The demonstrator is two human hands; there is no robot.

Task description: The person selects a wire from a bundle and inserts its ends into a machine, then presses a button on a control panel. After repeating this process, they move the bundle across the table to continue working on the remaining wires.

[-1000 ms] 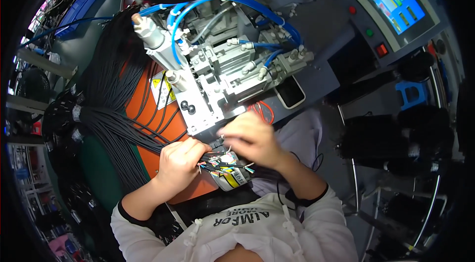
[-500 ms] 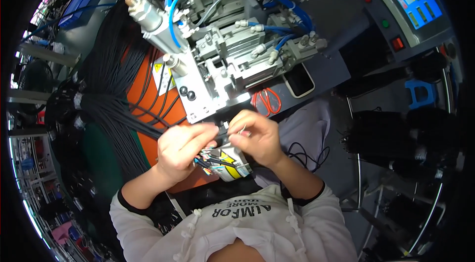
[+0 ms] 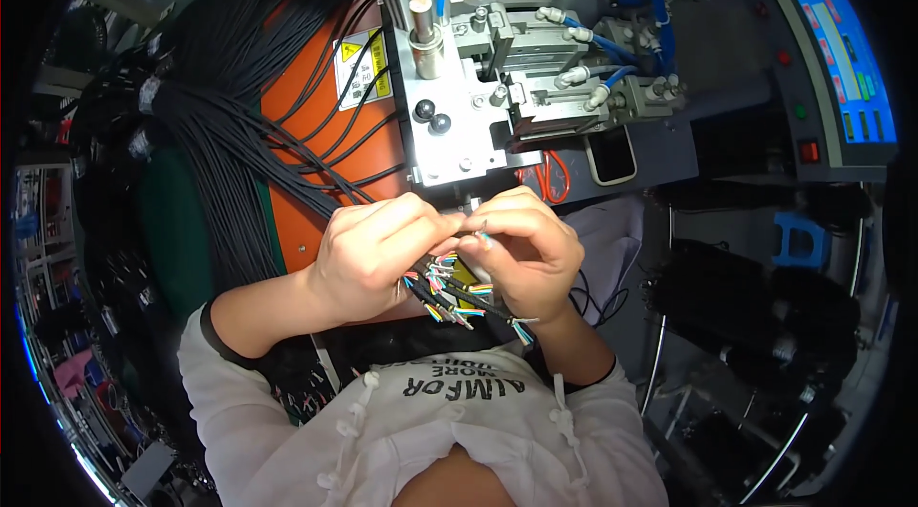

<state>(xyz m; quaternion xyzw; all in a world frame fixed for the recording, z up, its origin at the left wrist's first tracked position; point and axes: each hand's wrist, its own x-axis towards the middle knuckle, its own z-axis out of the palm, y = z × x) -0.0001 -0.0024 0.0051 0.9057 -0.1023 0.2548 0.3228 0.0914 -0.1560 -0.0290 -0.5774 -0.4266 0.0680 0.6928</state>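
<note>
My left hand (image 3: 373, 244) is closed, with black cables running into it from the left. Its fingertips meet those of my right hand (image 3: 531, 253) just in front of the machine's metal plate. My right thumb and forefinger pinch thin wires at a cable's end; a bit of blue-green shows at the thumb tip. Below my hands fan out several black cable ends (image 3: 445, 289) with stripped, multicoloured wires. A yellow patch of something shows behind them, mostly covered. The exact spot where both hands meet is partly hidden by fingers.
A metal pneumatic machine (image 3: 449, 139) with blue hoses stands just beyond my hands. A large black cable bundle (image 3: 210, 172) lies across the orange surface (image 3: 296, 100) on the left. Right of the machine are a red cord (image 3: 559, 184), a phone (image 3: 612, 156) and a lit control screen (image 3: 846, 67).
The whole view has shifted, so the machine sits farther right and higher. My hands have come closer together, and the coloured wire ends spread out more below them, covering most of the yellow-white thing.
</note>
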